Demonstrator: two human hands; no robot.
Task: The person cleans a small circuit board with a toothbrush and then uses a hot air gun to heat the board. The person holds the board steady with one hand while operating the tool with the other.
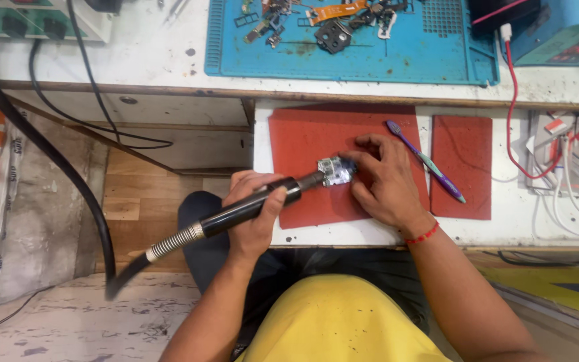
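Your left hand (254,213) is wrapped tight around the black handle of a hot-air wand (249,209), its metal nozzle aimed at a small silvery circuit part (336,171) at centre frame. Your right hand (382,182) pins that part on the larger red mat (303,144), fingertips closed on its right edge, hiding that side of it. A purple toothbrush (425,161) lies just beside your right hand, bridging toward a second red mat (464,154). The wand's black hose (41,144) loops off to the upper left. At the top, a blue work mat (370,57) carries loose phone parts (323,23), too small to identify. Red and white cables (557,167) crowd the right edge, cut off by the frame.
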